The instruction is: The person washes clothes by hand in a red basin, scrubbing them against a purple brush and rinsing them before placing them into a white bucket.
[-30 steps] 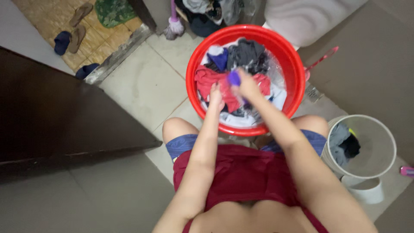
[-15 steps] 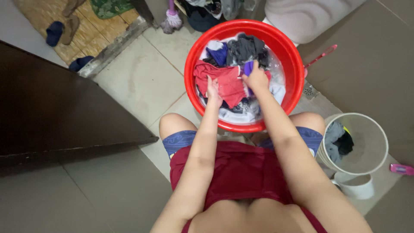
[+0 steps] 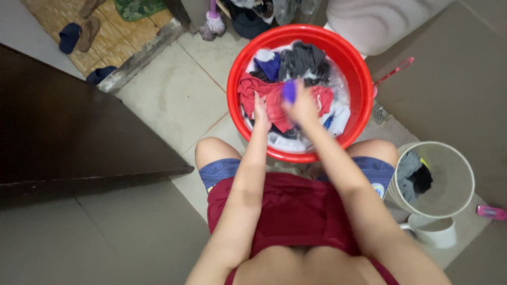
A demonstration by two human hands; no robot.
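Observation:
A red basin [image 3: 348,58] full of wet clothes stands on the tiled floor in front of my knees. My left hand [image 3: 261,112] presses down on a red garment [image 3: 253,89] spread over the pile. My right hand [image 3: 301,105] is blurred with motion and grips a purple brush [image 3: 289,91] over the same red garment. Dark grey cloth [image 3: 303,59] and a blue piece [image 3: 268,66] lie at the far side of the basin.
A white bucket [image 3: 454,179] with dark clothes stands at my right, a white scoop [image 3: 435,232] beside it. A pink brush [image 3: 393,71] lies behind the basin. A dark door [image 3: 68,126] is at left; slippers [image 3: 79,31] and a mop [image 3: 211,24] lie beyond.
My right hand with the purple brush has moved back toward me over the red garment after reaching farther out. The left hand stays pressed on the cloth.

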